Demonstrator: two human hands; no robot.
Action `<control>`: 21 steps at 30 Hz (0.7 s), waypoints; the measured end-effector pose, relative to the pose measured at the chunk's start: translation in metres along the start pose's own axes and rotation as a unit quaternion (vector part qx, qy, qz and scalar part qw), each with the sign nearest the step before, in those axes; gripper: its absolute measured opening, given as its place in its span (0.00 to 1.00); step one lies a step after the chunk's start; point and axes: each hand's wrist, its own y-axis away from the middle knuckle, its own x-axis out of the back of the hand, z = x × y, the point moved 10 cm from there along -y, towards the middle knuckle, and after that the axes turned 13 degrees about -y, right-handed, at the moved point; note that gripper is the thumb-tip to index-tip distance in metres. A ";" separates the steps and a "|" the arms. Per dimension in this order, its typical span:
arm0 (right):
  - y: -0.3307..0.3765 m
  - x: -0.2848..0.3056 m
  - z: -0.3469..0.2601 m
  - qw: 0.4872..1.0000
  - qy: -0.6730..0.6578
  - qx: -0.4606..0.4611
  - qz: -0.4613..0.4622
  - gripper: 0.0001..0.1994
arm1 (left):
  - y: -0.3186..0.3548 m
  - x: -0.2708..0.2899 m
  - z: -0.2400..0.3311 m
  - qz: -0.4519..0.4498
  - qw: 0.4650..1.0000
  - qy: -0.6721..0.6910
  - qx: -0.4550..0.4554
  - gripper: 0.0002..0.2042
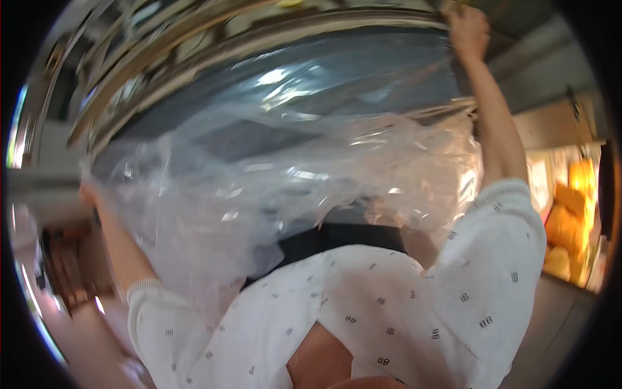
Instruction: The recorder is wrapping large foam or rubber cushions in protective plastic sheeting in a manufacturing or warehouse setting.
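Note:
A large clear plastic sheet [214, 201] spreads crumpled in front of me, draped over a dark flat panel [363, 65] and bunched toward my body. My right arm reaches far out, and my right hand [470, 32] is closed in a fist at the panel's far right corner. What it grips there is too blurred to make out. At the left, my left hand [89, 193] is closed at the edge of the plastic, which rises to a point by it; its fingers are partly hidden and smeared.
Long wooden strips [162, 45] run along the panel's far side. A brown piece of furniture [68, 266] stands on the floor at the left. Yellow-orange bundles [573, 207] sit in a bright area at the right, below a tan board [557, 129].

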 end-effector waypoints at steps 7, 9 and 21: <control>0.206 0.081 -0.233 0.343 -0.590 -0.070 -0.727 0.18 | -0.027 0.033 -0.089 0.137 0.979 0.107 0.108 0.13; 0.301 0.118 -0.279 0.153 -0.504 -0.144 -0.838 0.23 | -0.014 0.059 -0.089 0.153 0.975 0.097 0.128 0.12; 0.316 0.167 -0.398 0.242 -0.715 0.169 -0.633 0.19 | 0.016 0.090 -0.079 0.200 0.940 0.208 0.180 0.11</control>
